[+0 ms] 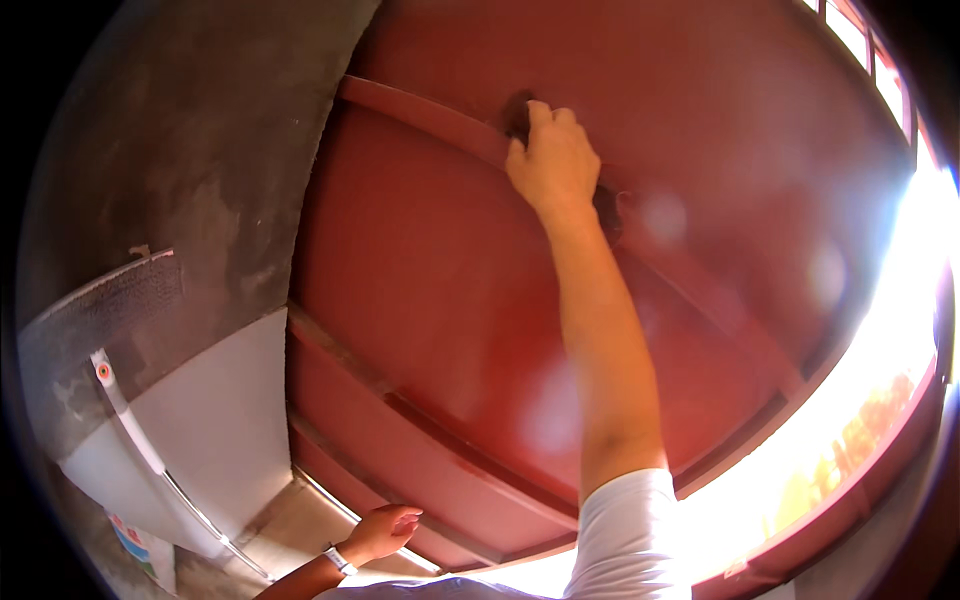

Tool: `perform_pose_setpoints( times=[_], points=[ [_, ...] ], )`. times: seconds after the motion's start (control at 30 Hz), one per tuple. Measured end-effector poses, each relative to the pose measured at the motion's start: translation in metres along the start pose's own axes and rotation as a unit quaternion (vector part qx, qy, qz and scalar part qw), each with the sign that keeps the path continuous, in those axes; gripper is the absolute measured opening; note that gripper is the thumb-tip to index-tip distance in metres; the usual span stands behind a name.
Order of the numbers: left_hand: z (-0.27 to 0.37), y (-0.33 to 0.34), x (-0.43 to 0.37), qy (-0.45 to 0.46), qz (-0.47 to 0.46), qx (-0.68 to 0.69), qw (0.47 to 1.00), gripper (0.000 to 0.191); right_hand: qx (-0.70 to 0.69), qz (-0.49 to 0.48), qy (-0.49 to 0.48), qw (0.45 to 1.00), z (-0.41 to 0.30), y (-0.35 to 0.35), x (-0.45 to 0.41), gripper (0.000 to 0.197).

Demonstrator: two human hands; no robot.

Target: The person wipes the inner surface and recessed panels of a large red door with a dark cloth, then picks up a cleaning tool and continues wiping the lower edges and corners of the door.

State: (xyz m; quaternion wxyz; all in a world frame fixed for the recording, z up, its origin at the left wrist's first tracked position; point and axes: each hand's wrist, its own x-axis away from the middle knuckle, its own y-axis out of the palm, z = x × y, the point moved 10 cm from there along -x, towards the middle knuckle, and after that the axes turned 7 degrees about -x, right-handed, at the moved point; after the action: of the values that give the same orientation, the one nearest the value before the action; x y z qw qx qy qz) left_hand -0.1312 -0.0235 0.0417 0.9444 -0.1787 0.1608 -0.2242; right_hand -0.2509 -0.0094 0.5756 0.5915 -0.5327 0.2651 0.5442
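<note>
A red-painted metal door or panel (420, 247) with raised ribs fills the middle of the view. My right hand (559, 154) is raised to it, fingers curled beside the upper rib (427, 116). A small dark patch (516, 116) shows at the fingertips; whether it is a held thing, a hole or a shadow I cannot tell. Behind my wrist lies a dark opening (609, 214) in the red metal. Low at the left, my left hand (384, 531) hangs before the lower ribs, its fingers loosely bent, holding nothing. It wears a white wristband (340, 559).
A rough grey plaster wall (202, 150) with a paler lower part (217, 420) stands at the left. Against it leans a white and metal pole (142, 435). A printed bag (139, 551) sits at lower left. Bright light pours past the door's edge at right.
</note>
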Motion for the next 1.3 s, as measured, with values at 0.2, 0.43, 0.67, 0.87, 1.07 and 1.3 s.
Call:
perform_pose_setpoints(
  times=[0.2,0.43,0.67,0.87,1.07,1.3],
  points=[
    [0.025,0.018,-0.003,0.014,0.002,-0.063,0.998,0.027,-0.01,-0.032,-0.04,0.999,0.01,-0.014,-0.003,0.042],
    [0.031,0.062,-0.02,0.018,-0.095,-0.086,0.992,0.029,0.044,0.068,-0.047,0.996,0.076,-0.125,0.036,0.045],
    [0.047,0.07,-0.058,0.128,-0.149,-0.057,0.979,0.028,0.038,0.037,0.007,0.999,0.104,-0.128,0.057,0.045],
    [0.026,0.035,-0.073,0.159,-0.142,-0.058,0.975,0.026,0.056,-0.014,-0.009,0.998,0.062,-0.063,0.004,0.037],
    [-0.016,-0.038,-0.071,0.106,-0.094,-0.037,0.989,0.026,-0.063,-0.09,-0.016,0.994,-0.019,0.053,-0.056,0.034],
    [-0.049,-0.115,-0.055,0.058,-0.032,-0.028,0.997,0.026,-0.131,-0.169,0.004,0.977,-0.087,0.145,-0.114,0.041]
  ],
)
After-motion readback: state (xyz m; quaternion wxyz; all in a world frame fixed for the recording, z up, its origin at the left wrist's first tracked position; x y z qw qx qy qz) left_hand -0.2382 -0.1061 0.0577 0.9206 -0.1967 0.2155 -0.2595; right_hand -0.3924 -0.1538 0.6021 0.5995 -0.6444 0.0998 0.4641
